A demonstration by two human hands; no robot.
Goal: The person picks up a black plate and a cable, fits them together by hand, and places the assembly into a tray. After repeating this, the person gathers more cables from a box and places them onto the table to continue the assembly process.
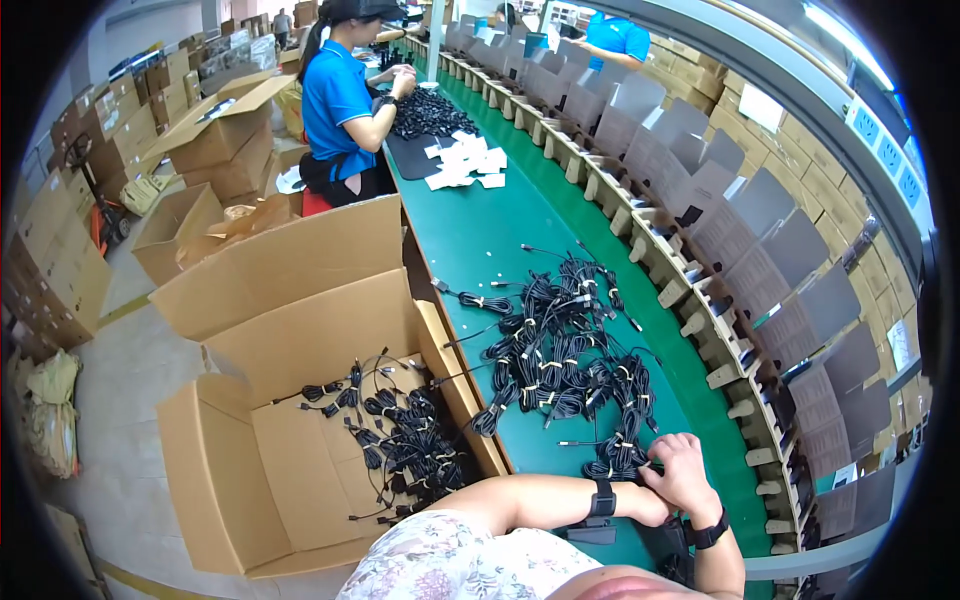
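Right hand (685, 470): at lower right of the frame, fingers curled onto a bundled black cable (622, 460).
Left hand: hidden behind the right; grip could not be told.
Cable pile (560, 350): mid-frame on the green table (480, 235), just beyond the hands.
Open carton (300, 440): lower left, holding more cable bundles.
Co-worker (345, 100): upper left, at the far table.
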